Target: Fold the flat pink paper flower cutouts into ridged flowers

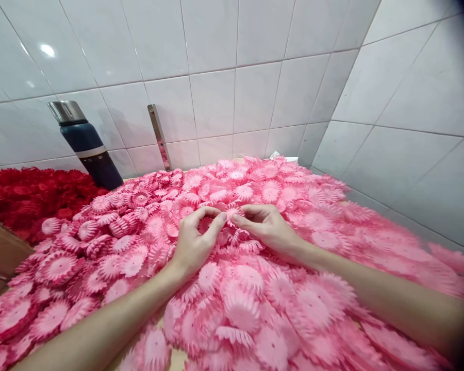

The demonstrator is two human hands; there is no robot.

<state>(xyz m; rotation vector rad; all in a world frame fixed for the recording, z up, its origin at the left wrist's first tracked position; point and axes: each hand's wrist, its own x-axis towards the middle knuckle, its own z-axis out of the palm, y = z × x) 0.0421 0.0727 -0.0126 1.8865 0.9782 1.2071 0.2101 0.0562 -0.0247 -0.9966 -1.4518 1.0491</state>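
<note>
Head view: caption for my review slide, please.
Left hand and right hand pinch a pink frilled disc over a heap of similar discs, a dark blue bottle behind.

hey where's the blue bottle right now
In the head view, the bottle is at upper left, by the tiled wall, between the red pile and the metal strip.

The left hand [197, 237] and right hand [270, 228] face each other closely, thumbs [216, 225] and forefingers [255, 208] pinched, bare forearms [131, 309] angling inward.
</note>
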